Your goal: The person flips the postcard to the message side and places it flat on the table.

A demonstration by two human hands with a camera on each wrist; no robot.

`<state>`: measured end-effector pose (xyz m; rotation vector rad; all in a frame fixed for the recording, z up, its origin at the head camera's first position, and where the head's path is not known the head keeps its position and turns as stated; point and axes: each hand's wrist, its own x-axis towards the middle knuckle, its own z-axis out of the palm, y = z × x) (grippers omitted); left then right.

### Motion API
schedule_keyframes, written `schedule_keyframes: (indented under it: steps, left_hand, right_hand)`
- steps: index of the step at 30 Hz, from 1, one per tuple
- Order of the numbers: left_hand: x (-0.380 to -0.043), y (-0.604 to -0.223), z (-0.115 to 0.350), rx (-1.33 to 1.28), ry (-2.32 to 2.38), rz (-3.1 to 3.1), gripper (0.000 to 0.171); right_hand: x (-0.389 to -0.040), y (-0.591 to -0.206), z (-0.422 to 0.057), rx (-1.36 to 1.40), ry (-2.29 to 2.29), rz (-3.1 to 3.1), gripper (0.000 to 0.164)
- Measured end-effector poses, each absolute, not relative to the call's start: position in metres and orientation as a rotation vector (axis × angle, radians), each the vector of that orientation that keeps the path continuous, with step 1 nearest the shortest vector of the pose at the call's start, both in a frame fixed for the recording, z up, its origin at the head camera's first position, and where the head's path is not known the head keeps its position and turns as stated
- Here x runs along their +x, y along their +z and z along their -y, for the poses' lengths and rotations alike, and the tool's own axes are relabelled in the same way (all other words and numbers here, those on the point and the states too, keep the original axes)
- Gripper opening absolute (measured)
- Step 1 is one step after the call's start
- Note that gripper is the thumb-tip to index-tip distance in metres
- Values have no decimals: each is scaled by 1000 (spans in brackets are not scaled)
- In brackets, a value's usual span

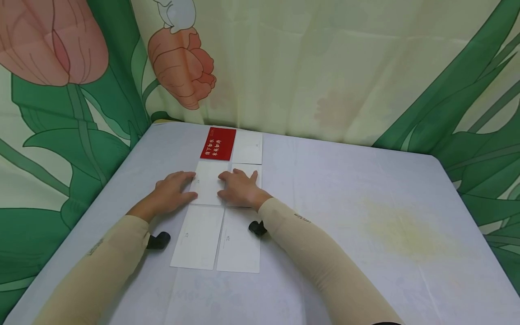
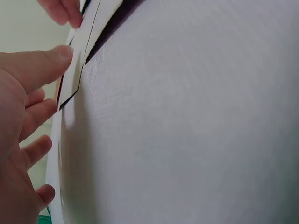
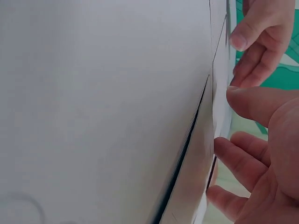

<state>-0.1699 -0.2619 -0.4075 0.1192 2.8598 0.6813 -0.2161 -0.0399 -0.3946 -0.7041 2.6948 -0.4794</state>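
Note:
White cards and one red card (image 1: 218,144) with white writing lie flat in two columns. My left hand (image 1: 172,192) is at the left edge of the middle-row left card (image 1: 209,183), its thumb and fingertips on or beside that edge. Over the middle-row right card (image 1: 257,183) lies my right hand (image 1: 241,187), hiding much of it; its fingertips reach the seam and the left card's right side. In the left wrist view the fingers (image 2: 39,112) are spread and loosely extended. The right wrist view likewise shows the fingers (image 3: 243,163) apart, fingertips near the card edges.
Behind the middle row, a white card (image 1: 248,146) lies right of the red one. Two more white cards, one left (image 1: 197,239) and one right (image 1: 239,253), form the near row. A white cloth covers the table (image 1: 345,225); a flowered curtain (image 1: 304,67) hangs behind it.

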Motion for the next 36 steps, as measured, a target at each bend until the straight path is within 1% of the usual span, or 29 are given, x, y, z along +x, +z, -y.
schedule_keyframes:
  steps: [8, 36]
  left_hand:
    - [-174, -410, 258, 73, 656, -2836, 69]
    - [-170, -407, 254, 36, 687, -2816, 72]
  right_hand:
    - [-214, -393, 39, -719, -452, -2689, 54]
    - [-211, -390, 37, -753, -402, -2687, 55]
